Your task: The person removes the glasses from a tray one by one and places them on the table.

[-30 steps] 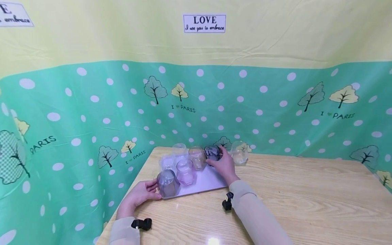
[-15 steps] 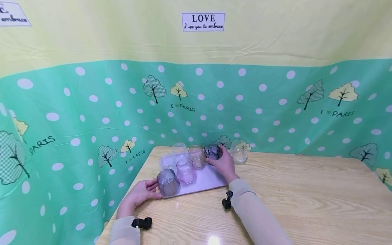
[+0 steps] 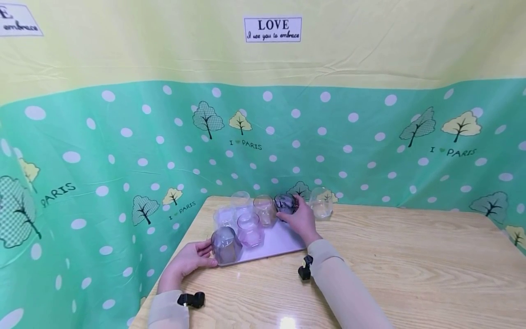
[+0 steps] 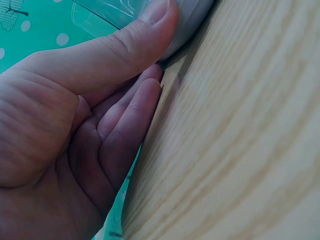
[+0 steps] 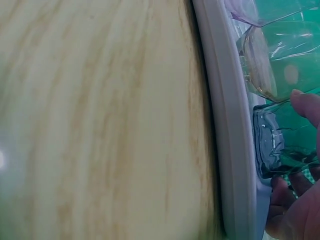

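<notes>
A white tray (image 3: 283, 240) on the wooden table carries several clear and tinted glasses. At its back right, my right hand (image 3: 302, 221) holds a dark faceted glass (image 3: 285, 204), thumb on one side and fingers on the other; the right wrist view shows this glass (image 5: 270, 137) standing upright inside the tray rim (image 5: 232, 125). My left hand (image 3: 191, 258) grips the tray's front left corner, right beside an upside-down grey glass (image 3: 226, 246). In the left wrist view the thumb (image 4: 130, 47) lies against the tray's edge, with the fingers curled low beside it.
An amber glass (image 3: 265, 212) and a pink glass (image 3: 249, 233) stand on the tray, with clear glasses (image 3: 224, 217) at its left. Another clear glass (image 3: 322, 205) stands on the table (image 3: 411, 265) beyond my right hand. A green patterned curtain (image 3: 349, 137) hangs behind.
</notes>
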### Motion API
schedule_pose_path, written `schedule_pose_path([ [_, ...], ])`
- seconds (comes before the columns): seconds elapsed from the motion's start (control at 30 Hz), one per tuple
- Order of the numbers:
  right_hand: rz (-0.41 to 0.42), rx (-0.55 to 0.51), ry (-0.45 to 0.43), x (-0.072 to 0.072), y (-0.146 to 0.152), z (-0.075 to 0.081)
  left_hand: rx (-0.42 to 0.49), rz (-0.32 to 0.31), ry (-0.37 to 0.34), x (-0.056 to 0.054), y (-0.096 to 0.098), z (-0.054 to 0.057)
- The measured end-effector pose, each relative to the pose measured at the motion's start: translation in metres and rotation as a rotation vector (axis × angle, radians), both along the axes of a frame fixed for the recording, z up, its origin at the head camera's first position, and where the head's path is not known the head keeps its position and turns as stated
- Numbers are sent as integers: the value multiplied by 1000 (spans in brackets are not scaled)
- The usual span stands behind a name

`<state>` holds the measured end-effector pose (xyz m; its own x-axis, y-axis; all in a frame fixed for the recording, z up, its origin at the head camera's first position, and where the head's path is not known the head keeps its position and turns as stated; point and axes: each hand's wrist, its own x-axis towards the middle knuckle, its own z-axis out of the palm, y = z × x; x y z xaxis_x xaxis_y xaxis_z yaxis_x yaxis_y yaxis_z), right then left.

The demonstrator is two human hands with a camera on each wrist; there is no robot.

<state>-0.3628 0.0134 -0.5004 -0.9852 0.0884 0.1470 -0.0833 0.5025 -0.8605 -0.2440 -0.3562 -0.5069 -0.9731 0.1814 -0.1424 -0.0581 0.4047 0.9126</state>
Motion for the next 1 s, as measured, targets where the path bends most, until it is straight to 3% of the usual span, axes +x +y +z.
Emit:
schedule_pose_path([
  [0.37, 3, -6, -17, 3, -3, 5, -3, -5, 13, 1, -2, -1],
  [1.0, -32, -9, 8, 4, -4, -1, 2, -9, 26, -1, -2, -3],
])
